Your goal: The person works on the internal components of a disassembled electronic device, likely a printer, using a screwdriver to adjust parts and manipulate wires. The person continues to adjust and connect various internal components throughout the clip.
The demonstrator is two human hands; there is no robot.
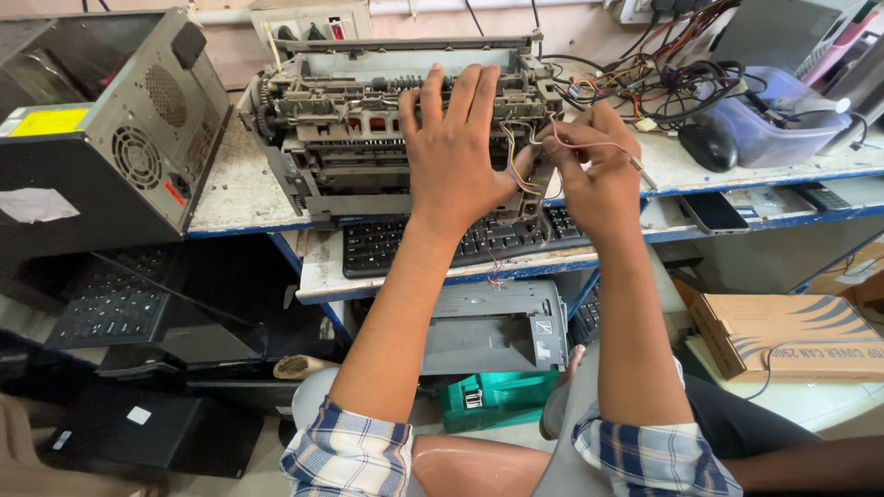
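Cluttered worktop [241, 189] carries a stripped, dusty grey printer [368, 120] beside a computer case [101, 129], left hand [456, 152] spread flat against it, right hand [599, 170] pinching thin wires [589, 145] at its side.

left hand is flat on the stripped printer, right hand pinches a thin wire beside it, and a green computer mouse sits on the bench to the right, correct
Not quite: the computer mouse is black, not green, as the head view shows. The rest holds: left hand spread on the stripped printer, right hand pinching a thin wire beside it.
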